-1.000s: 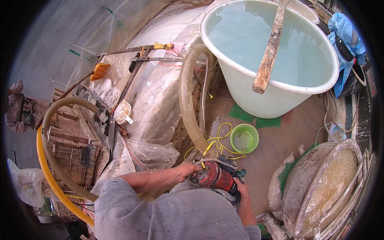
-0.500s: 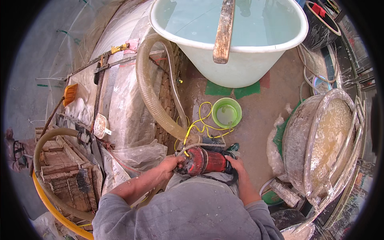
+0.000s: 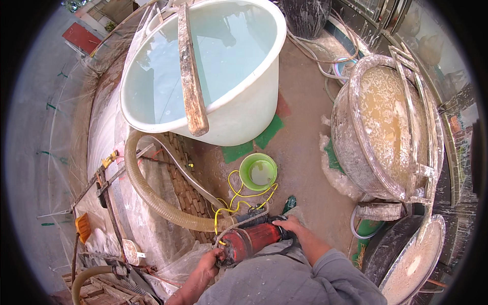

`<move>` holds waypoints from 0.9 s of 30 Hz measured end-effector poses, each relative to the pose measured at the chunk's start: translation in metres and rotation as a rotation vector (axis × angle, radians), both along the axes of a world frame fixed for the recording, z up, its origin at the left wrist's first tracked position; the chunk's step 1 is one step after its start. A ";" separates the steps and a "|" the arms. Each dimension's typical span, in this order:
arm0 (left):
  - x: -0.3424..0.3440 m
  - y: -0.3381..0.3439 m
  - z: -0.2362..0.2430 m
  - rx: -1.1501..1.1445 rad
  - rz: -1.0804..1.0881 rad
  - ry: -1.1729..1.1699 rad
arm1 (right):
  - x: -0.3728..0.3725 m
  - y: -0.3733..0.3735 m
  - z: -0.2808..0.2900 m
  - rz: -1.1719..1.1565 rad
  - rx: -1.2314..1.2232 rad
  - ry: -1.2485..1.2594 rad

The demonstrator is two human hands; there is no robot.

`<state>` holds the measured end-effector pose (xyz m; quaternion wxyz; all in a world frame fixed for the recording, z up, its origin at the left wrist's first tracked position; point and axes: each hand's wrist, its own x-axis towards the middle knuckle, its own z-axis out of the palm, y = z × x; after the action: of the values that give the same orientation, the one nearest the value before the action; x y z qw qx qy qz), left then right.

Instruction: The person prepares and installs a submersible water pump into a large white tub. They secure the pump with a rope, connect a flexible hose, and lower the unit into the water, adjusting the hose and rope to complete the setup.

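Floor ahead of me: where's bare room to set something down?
Bare floor lies between the green bucket and the pale clump beside the round tub. The bucket's left is crowded: yellow cord, ribbed hose, down to the red machine.

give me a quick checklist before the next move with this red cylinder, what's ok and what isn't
1. Left hand on the red cylindrical machine: ok, gripping its left end.
2. Right hand on the machine: ok, holding the opposite end.
3. Thin yellow cord gathered up: not ok, loose loops lie by the round green plastic bucket.
4. Green bucket standing upright: ok.
5. Translucent beige ribbed hose joined tightly: cannot tell.
6. Weathered wooden plank fastened to the big white plastic tub: cannot tell.
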<state>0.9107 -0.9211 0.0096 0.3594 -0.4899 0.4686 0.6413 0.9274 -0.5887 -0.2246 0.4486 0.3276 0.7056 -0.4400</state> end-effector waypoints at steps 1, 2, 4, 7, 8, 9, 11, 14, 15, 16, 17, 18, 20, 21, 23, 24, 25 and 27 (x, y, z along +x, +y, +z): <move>-0.001 -0.001 -0.001 0.001 0.003 0.004 | 0.001 -0.002 -0.001 -0.003 0.041 0.020; -0.001 -0.002 -0.003 -0.011 0.021 0.001 | 0.001 -0.003 -0.001 -0.002 0.076 0.035; -0.002 -0.004 -0.006 -0.003 0.010 -0.013 | 0.000 -0.004 0.002 -0.008 0.076 0.022; -0.001 -0.008 -0.011 -0.024 0.036 -0.037 | -0.002 -0.004 0.012 -0.026 0.060 0.041; -0.001 -0.008 -0.013 -0.025 0.047 -0.044 | -0.003 -0.004 0.015 -0.042 0.060 0.041; 0.000 -0.010 -0.014 -0.021 0.061 -0.045 | -0.003 -0.002 0.017 -0.062 0.021 0.017; 0.002 -0.011 -0.016 -0.014 0.056 -0.030 | -0.004 -0.002 0.021 -0.079 0.024 0.030; 0.003 -0.015 -0.019 0.041 0.053 -0.028 | -0.004 -0.003 0.020 -0.071 0.041 0.042; 0.004 -0.016 -0.020 0.056 0.059 -0.032 | -0.004 -0.004 0.019 -0.050 0.055 0.053; 0.004 -0.017 -0.020 0.049 0.051 -0.023 | -0.005 -0.005 0.018 -0.038 0.071 0.060; 0.005 -0.017 -0.021 0.034 0.045 -0.018 | -0.005 -0.006 0.017 -0.036 0.058 0.065; 0.005 -0.018 -0.022 0.026 0.043 -0.013 | -0.005 -0.006 0.016 -0.045 0.050 0.063; 0.004 -0.019 -0.022 0.023 0.035 -0.016 | -0.005 -0.007 0.015 -0.069 0.024 0.053; 0.004 -0.019 -0.022 0.033 0.038 -0.014 | -0.004 -0.007 0.014 -0.082 0.006 0.048; 0.005 -0.019 -0.020 0.031 0.019 0.001 | -0.003 -0.008 0.013 -0.096 -0.006 0.048; 0.005 -0.019 -0.019 0.031 0.011 0.010 | -0.003 -0.008 0.013 -0.096 0.001 0.054; 0.005 -0.018 -0.018 0.020 0.003 0.007 | -0.002 -0.008 0.012 -0.097 0.008 0.058; 0.004 -0.017 -0.015 -0.016 -0.016 0.001 | -0.002 -0.008 0.011 -0.102 -0.007 0.051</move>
<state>0.9151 -0.9383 -0.0057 0.3603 -0.4886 0.4778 0.6350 0.9250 -0.5970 -0.2131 0.4084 0.3502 0.6976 -0.4732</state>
